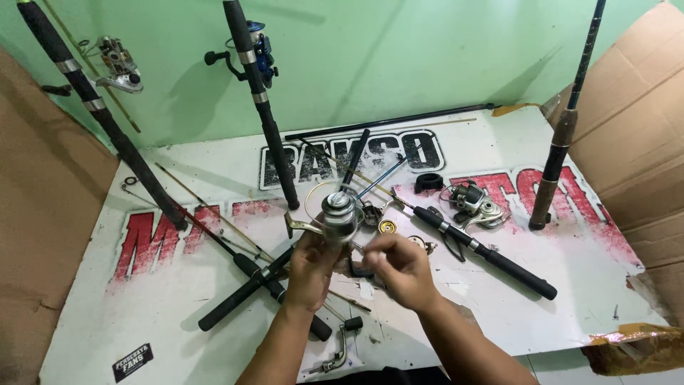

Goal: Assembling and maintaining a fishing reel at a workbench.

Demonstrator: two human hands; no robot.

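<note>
I held the spinning reel (338, 217) up over the middle of the white printed board (178, 314), a little nearer its front edge than the back. My left hand (311, 271) had its grip wrapped around the lower body of the reel, fingers pressed closed on it from beneath. The reel was silver-grey metal, its round spool on top with a darker rim, and a brass-coloured arm jutted out to the left of the body. My right hand (400, 267) sat just beside it, thumb and fingertips pinched together on a thin metal piece (358, 247) at the reel's right side; I could not tell exactly what that piece was.

On the board behind the reel lay a small gold-coloured round part (388, 227) and a black-handled rod (484, 251) running toward the right edge. Another grey reel (476, 203) lay further right. A loose crank handle (340, 349) rested near the front edge, and dark rods (260, 93) leaned against the green wall at the back.
</note>
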